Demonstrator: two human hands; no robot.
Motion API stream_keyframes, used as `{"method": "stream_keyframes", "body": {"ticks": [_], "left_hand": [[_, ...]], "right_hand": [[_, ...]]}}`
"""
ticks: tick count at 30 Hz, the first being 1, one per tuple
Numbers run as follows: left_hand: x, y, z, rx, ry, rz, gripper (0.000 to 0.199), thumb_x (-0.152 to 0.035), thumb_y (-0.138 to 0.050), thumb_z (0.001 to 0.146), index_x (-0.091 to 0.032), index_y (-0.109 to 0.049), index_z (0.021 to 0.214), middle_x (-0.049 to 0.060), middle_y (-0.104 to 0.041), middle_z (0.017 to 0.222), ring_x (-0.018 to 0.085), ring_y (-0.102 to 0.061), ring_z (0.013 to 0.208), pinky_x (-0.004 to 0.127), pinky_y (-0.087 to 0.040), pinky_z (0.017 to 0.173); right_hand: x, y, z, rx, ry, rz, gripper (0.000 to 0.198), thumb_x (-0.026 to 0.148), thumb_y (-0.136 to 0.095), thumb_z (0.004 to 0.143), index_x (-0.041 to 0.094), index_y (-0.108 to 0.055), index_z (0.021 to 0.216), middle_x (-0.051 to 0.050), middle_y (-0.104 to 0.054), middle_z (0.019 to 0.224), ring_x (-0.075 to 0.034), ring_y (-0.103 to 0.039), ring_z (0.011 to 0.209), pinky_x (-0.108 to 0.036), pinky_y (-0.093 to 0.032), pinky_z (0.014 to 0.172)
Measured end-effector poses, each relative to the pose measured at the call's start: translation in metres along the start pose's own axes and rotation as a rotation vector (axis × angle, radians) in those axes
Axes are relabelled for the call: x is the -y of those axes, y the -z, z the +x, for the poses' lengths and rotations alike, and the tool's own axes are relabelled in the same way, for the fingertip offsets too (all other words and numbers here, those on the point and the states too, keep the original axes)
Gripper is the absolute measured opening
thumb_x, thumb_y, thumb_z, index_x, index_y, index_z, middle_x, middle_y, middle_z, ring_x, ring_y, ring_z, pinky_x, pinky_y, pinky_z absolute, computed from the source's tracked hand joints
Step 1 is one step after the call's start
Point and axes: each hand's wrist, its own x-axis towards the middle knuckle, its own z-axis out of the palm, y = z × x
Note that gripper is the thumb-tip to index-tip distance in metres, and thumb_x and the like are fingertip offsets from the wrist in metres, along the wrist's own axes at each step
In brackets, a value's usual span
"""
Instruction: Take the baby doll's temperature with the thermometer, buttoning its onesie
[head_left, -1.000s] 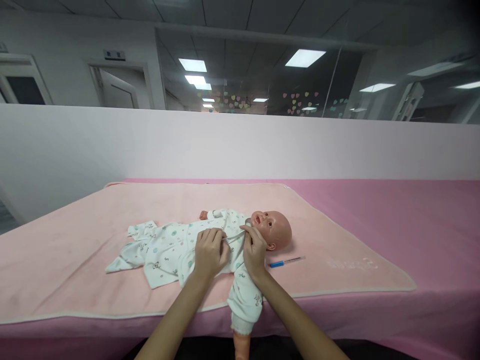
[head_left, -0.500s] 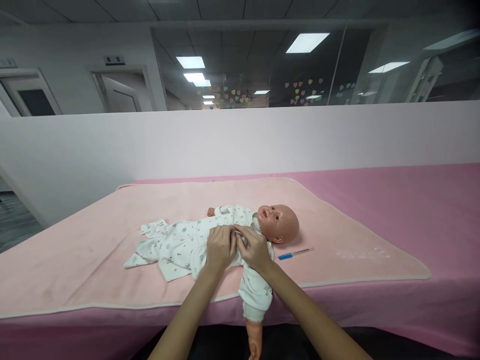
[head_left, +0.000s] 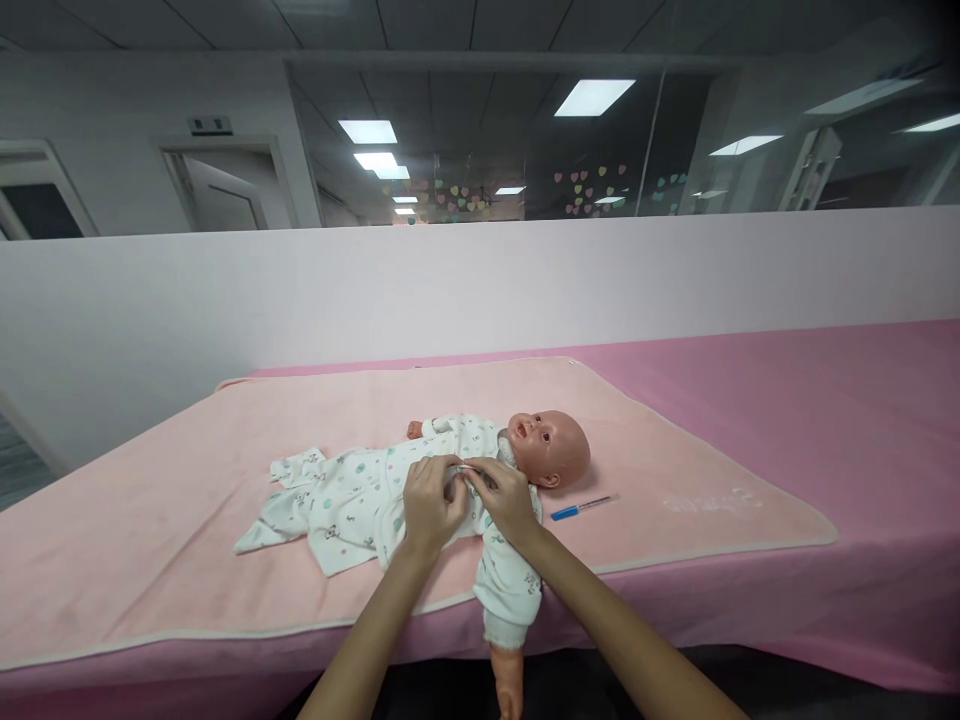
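A baby doll (head_left: 553,447) lies on its back, head to the right, dressed in a white printed outfit (head_left: 352,500). Over its chest, my left hand (head_left: 433,502) pinches the cloth of the outfit's front with thumb and fingers. My right hand (head_left: 511,498) grips the same cloth just beside it, fingertips nearly meeting the left ones. A small pale bit shows between them, too small to name. The doll's near arm (head_left: 508,590) hangs over the table edge below my right wrist. Its legs are hidden by the outfit.
Beside the doll's head lies a slim, pen-like stick (head_left: 583,508) with a blue end. A peach blanket (head_left: 187,540) spreads under the doll over a pink table cover (head_left: 862,430). A white partition (head_left: 480,290) with glass above stands behind.
The view has shifted slightly. My left hand has tilted and opened a little gap between thumb and fingers, still at the cloth. My right hand stays at the doll's chest.
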Motion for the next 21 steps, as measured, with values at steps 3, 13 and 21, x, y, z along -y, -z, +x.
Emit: {"method": "stream_keyframes", "body": {"ticks": [3, 13, 21], "left_hand": [[0.0010, -0.0014, -0.0005, -0.008, 0.002, 0.012, 0.009, -0.018, -0.047, 0.079, -0.019, -0.055, 0.084, 0.001, -0.060, 0.074, 0.016, -0.052, 0.071, 0.031, -0.038, 0.070], [-0.0012, 0.0002, 0.0002, 0.004, -0.016, 0.009, 0.013, -0.018, -0.048, 0.078, -0.020, -0.057, 0.087, 0.002, -0.062, 0.079, 0.017, -0.054, 0.075, 0.031, -0.037, 0.072], [0.0005, -0.0011, -0.0006, -0.013, -0.038, 0.027, 0.010, -0.018, -0.048, 0.079, -0.020, -0.057, 0.084, 0.002, -0.063, 0.076, 0.016, -0.054, 0.072, 0.031, -0.037, 0.071]], "right_hand": [[-0.0005, -0.0004, -0.0004, -0.006, -0.007, 0.008, 0.015, 0.026, -0.052, 0.084, 0.021, -0.066, 0.089, -0.001, -0.069, 0.084, -0.014, -0.064, 0.073, -0.024, -0.048, 0.064], [0.0000, 0.0000, 0.0000, 0.014, -0.026, -0.020, 0.017, 0.028, -0.049, 0.086, 0.021, -0.065, 0.086, -0.001, -0.069, 0.082, -0.014, -0.064, 0.073, -0.024, -0.047, 0.063], [-0.0027, -0.0015, -0.0011, 0.015, -0.037, -0.059, 0.018, 0.028, -0.048, 0.086, 0.021, -0.064, 0.085, -0.001, -0.069, 0.080, -0.014, -0.063, 0.068, -0.023, -0.046, 0.062]]}}
